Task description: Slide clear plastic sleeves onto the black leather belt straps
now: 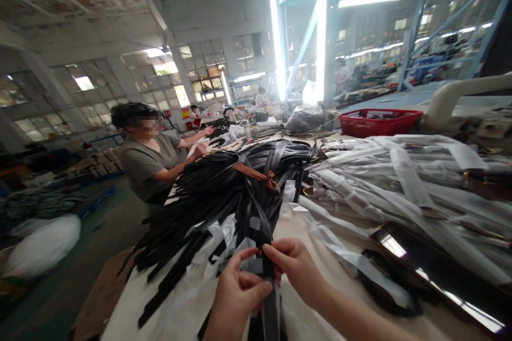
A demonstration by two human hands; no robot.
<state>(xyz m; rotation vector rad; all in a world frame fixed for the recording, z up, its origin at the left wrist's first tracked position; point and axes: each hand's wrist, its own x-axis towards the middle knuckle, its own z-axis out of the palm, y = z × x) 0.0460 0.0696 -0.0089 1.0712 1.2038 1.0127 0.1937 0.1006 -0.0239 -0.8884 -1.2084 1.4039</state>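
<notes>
Near the front of the table, both my hands are closed on one black strap that runs down toward me. My left hand pinches it from the left side, its thumb lying along the strap. A little higher, my right hand grips the same strap between thumb and fingers. Something small and dark shows at the fingertips, too small to name. Just beyond lies a big heap of black straps, with a brown tie knotted across it. White wrapping scraps lie around the strap.
Many white-wrapped straps cover the table's right side. A phone-like glossy dark slab lies at front right. A red basket and a grey bag stand farther back. At the table's left edge a co-worker handles items.
</notes>
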